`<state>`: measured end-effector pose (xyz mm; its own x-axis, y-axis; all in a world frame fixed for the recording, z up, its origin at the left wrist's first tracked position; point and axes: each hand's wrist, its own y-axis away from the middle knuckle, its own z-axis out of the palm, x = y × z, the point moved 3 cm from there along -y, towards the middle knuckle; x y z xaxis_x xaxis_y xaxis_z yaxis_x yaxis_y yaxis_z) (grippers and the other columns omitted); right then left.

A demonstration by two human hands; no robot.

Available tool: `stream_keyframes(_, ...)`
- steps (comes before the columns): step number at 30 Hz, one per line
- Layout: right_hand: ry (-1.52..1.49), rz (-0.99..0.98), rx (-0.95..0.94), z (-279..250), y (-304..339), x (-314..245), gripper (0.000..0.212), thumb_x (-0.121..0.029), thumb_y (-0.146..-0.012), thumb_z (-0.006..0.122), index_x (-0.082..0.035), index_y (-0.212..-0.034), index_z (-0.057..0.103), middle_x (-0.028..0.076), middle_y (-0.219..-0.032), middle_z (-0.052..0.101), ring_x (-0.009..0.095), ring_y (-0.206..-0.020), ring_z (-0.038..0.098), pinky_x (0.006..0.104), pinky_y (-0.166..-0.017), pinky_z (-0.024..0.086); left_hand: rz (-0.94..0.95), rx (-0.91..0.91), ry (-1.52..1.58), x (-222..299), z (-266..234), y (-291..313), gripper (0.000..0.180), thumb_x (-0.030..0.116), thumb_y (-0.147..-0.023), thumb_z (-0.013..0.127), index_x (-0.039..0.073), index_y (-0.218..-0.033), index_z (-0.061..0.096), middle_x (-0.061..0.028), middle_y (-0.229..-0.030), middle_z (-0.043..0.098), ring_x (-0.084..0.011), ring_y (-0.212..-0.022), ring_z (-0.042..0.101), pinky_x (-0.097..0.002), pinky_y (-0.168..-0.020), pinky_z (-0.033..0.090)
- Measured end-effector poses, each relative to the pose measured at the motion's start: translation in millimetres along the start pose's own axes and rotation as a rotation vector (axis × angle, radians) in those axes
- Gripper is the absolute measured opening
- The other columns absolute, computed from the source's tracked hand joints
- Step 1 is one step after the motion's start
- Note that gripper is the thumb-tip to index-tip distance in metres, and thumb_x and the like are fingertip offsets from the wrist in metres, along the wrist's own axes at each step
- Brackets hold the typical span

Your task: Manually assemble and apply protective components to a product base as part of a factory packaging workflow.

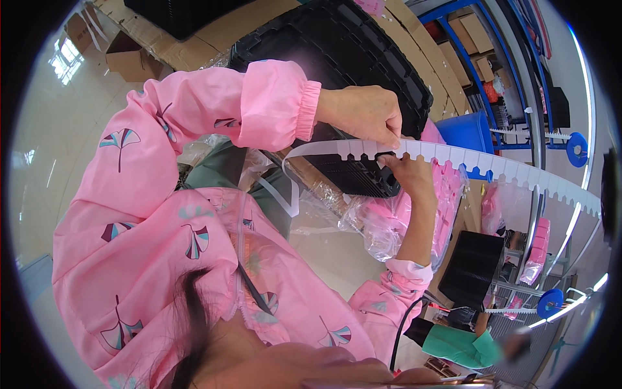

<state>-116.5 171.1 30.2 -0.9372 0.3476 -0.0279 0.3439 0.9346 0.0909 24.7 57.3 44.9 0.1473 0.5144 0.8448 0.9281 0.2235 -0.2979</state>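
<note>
Pink jacket (142, 220) nearest; 1 notched strip (453, 155), held two-handed

Left hand (363, 111) was pinched nearly closed on the strip's top edge at 1 o'clock; right hand (416, 176) was pinched on it from below, toward 3. 1 small dark bit (385, 155) showed at the right thumb; couldn't tell what. Strip was white, thin, bowed, evenly notched along the lower edge, running out to 3. Also counted: 2 blue discs (576, 150) at 3 and 4, 1 blue bin (465, 133) at 2.
</note>
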Motion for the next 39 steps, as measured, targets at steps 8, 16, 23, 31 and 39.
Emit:
stream_keyframes(8,-0.379,-0.091,0.968,20.0,56.9,-18.5,0.019,-0.008,-0.073,0.068,0.002,-0.087,0.063,0.015,-0.080,0.059,0.028,-0.071,0.058,0.0327,-0.065,0.047,0.021,0.085,-0.160,-4.3,9.8,-6.4,0.017,0.022,-0.069,0.062,0.008,-0.074,0.069,-0.0078,-0.065,0.063,-0.0235,-0.063,0.062,-0.0331,-0.055,0.047)
stream_keyframes(16,-0.473,-0.187,1.062,23.5,55.4,-50.5,0.025,-0.004,-0.067,0.073,0.001,-0.089,0.063,0.009,-0.086,0.055,0.022,-0.076,0.052,0.0298,-0.065,0.042,0.041,0.144,-0.131,-2.0,22.1,-12.1,0.017,0.021,-0.072,0.061,0.006,-0.074,0.068,-0.0097,-0.061,0.061,-0.0235,-0.056,0.059,-0.0320,-0.052,0.044)
stream_keyframes(23,-0.429,-0.201,1.209,37.2,45.8,-46.1,0.021,0.001,-0.064,0.072,-0.002,-0.083,0.065,0.006,-0.077,0.056,0.021,-0.071,0.052,0.0306,-0.062,0.041,-0.051,0.162,-0.062,-7.9,24.3,-11.3,0.020,0.022,-0.074,0.061,0.003,-0.075,0.067,-0.0101,-0.060,0.060,-0.0190,-0.052,0.057,-0.0292,-0.050,0.041)
stream_keyframes(31,-0.145,-0.345,1.255,30.1,42.0,-51.1,0.018,0.001,-0.063,0.074,-0.003,-0.079,0.066,0.005,-0.075,0.057,0.020,-0.068,0.052,0.0300,-0.060,0.040,-0.109,0.159,-0.013,-21.2,24.6,-15.2,0.020,0.023,-0.072,0.060,0.004,-0.073,0.068,-0.0096,-0.060,0.061,-0.0206,-0.055,0.059,-0.0302,-0.054,0.044)
stream_keyframes(39,-0.123,-0.380,1.172,31.0,33.8,-48.3,0.018,0.000,-0.060,0.073,-0.006,-0.074,0.064,0.002,-0.075,0.057,0.021,-0.069,0.053,0.0298,-0.063,0.040,-0.124,0.169,0.018,-36.9,25.8,-24.5,0.021,0.022,-0.073,0.060,0.001,-0.074,0.066,-0.0107,-0.063,0.062,-0.0198,-0.056,0.059,-0.0298,-0.053,0.043)
